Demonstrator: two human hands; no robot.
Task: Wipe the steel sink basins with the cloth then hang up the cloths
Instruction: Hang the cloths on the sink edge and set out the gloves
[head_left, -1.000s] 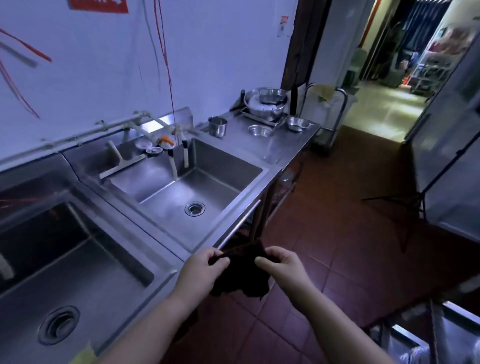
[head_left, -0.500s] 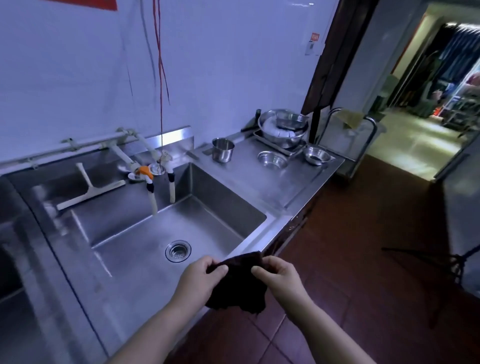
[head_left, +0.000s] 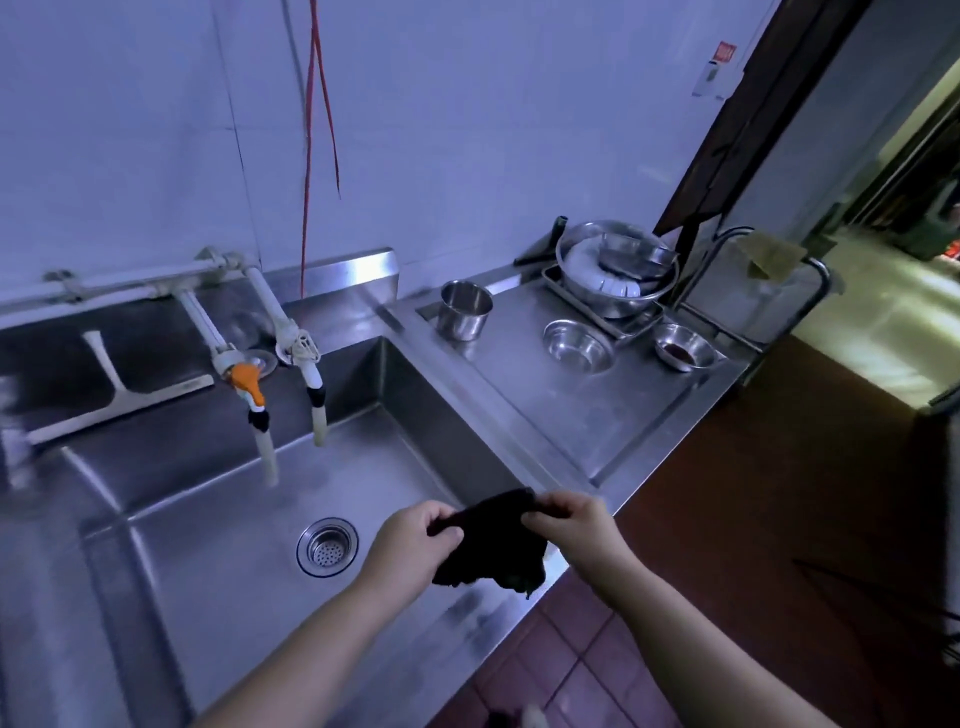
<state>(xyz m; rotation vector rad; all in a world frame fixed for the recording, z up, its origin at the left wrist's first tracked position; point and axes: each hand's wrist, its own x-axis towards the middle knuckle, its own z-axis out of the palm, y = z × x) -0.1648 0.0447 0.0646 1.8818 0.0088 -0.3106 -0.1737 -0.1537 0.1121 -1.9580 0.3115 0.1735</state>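
Observation:
A dark cloth (head_left: 491, 553) hangs stretched between both hands over the front right corner of the steel sink basin (head_left: 218, 525). My left hand (head_left: 413, 545) pinches its left top corner and my right hand (head_left: 571, 525) pinches the right top corner. The basin's round drain strainer (head_left: 327, 546) lies just left of my left hand. Two white taps (head_left: 291, 395), one with an orange handle, reach over the basin from the back wall. A yellowish cloth (head_left: 769, 257) hangs on a metal rack at the counter's far right end.
A white squeegee (head_left: 114, 395) lies on the ledge behind the basin. On the steel drainboard (head_left: 597, 431) stand a steel cup (head_left: 464, 310), two small bowls (head_left: 579, 345) and a big bowl of dishes (head_left: 615, 275). Red tiled floor (head_left: 753, 519) is at right.
The view has swung right and closer to the right basin; the left basin has left the frame. Both hands kept hold of the dark cloth and now hold it over the basin's corner.

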